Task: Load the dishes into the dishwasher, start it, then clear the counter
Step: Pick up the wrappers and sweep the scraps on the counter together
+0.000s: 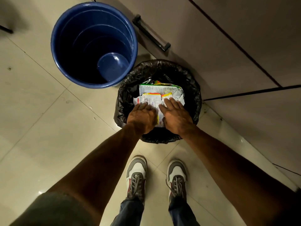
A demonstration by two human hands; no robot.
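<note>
Judged from the scene, the task was in its last stage, clearing the counter; no dishwasher, dish or counter was in view, so loading and starting could not be checked. The 2 hands, left hand (141, 118) and right hand (176, 118), lay flat and grasped nothing, pressing crinkled, glossy printed wrappers (162, 90) down inside the round bin (192, 88), between its near rim and centre. The bin liner was thin, wrinkled black film; at its far-left rim stood 1 smooth, rigid blue plastic bucket (91, 30).

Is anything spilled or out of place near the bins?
Nothing looks spilled. The wrappers sit high in the black-lined bin, under the left hand and right hand. The blue bucket stands upright.
</note>
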